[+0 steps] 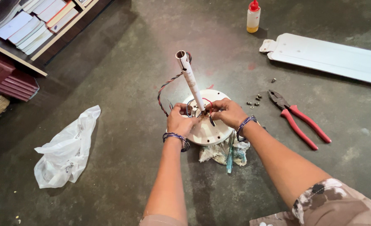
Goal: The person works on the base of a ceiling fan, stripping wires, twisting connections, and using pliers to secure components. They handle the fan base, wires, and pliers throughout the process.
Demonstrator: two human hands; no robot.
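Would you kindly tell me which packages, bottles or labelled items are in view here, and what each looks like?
Small squeeze bottle: floor, top centre; clear body, yellowish liquid, red cap.
White plastic bag: crumpled on floor, left.
Stacked flat boxes: shelf, top left; mostly white.

Bare forearms, a band on each wrist

The left hand (180,120) has a thin purple and blue beaded band just behind it; the right hand (228,112) wears a like band, dark purple. Both forearms are bare. Beside the right elbow shows mottled brown and cream cloth, possibly a trouser knee.
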